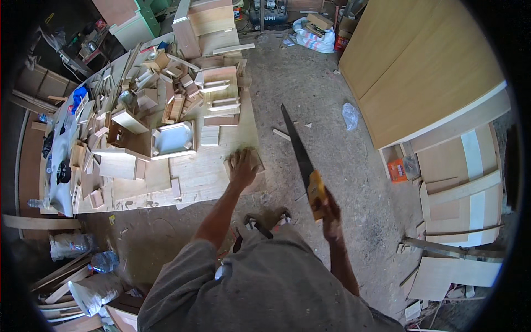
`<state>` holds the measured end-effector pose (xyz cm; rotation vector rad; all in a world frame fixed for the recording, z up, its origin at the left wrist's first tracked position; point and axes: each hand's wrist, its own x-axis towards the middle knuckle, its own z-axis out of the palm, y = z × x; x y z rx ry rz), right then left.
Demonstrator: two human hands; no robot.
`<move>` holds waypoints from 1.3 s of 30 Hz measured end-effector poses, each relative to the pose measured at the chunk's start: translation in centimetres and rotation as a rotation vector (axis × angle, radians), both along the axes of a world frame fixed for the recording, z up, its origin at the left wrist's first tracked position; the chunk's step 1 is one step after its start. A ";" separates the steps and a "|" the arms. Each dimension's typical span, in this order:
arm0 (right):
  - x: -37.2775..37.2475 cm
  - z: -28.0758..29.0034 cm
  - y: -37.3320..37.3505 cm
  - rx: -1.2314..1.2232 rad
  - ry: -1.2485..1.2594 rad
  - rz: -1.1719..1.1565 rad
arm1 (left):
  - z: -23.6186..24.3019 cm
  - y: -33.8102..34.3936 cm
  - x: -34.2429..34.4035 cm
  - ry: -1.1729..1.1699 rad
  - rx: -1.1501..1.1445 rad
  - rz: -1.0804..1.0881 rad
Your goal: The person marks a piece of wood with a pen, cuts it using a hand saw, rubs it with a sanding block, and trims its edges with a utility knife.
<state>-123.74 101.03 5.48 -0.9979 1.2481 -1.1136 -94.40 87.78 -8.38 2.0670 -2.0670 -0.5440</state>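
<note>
My right hand (331, 214) is wrapped round the yellow handle of a handsaw (301, 157). The saw's dark blade slants up and away over the floor, right of the worktable (191, 191) and apart from it. At the table's near right corner, my left hand (242, 167) lies with its fingers spread on a small flat piece of wood (258, 160). The palm covers part of that piece. Beyond this hand are some small pale wood blocks (210, 135) and a shallow wooden tray-like frame (173, 139) with a light blue-white inside.
Many wood offcuts (185, 88) crowd the table's far and left parts. A large wooden cabinet (409, 61) stands at the right, near leaning panels (462, 182). On the floor lie an offcut (281, 134) and a clear plastic bag (350, 116). An air compressor (268, 12) stands at the back.
</note>
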 end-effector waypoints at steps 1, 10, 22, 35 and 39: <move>0.9 -1.1 0.2 0.002 -0.012 0.020 | -0.9 -0.2 0.0 -0.007 -0.003 0.004; 5.9 -6.4 -0.1 0.015 0.279 0.003 | -1.1 -1.9 -2.4 -0.093 -0.468 -0.124; 9.9 -7.7 -1.4 0.027 0.266 -0.022 | -0.5 -3.8 -2.3 0.003 -0.365 -0.016; 12.2 -10.1 2.1 -0.058 0.259 -0.084 | -0.4 -3.2 -1.6 -0.024 -0.314 -0.079; 13.0 -9.6 2.7 -0.074 0.308 -0.078 | -1.6 -2.8 -0.7 -0.128 -0.428 -0.102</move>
